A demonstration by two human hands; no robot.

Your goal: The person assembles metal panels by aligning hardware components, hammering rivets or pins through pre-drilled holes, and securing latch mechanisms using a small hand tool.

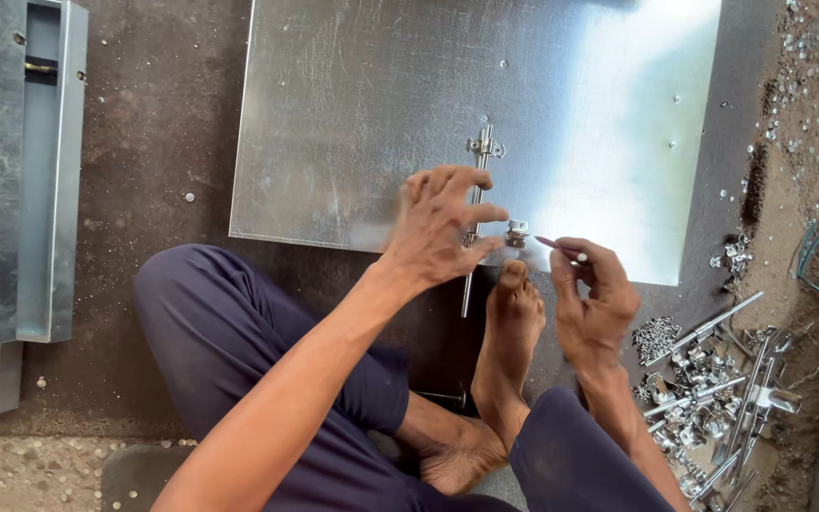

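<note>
Dark blue trouser legs (239, 360) fill the near view; person sits on the floor, bare foot (509, 327) resting at the near edge of the galvanised metal sheet (362, 123).

Left hand (438, 232) is curled over the thin latch rod (475, 223), fingertips pinching it just beside the lower bracket (518, 232). The rod runs from the upper bracket (484, 147) down past the sheet's near edge. Right hand (594, 299) pinches a slim pin-like tool or rivet (561, 248), tip aimed at the lower bracket; which it is I cannot tell.

Judgement: best done by keeping the rod straight through both brackets and steadying the sheet with the foot while the right hand works.

Room: bare sheet lies toward its far and left edges. Off the right edge, a heap of loose rods and clips (713, 389) crowds the right elbow. Steel channel sections (16, 171) lie well apart on the left.
</note>
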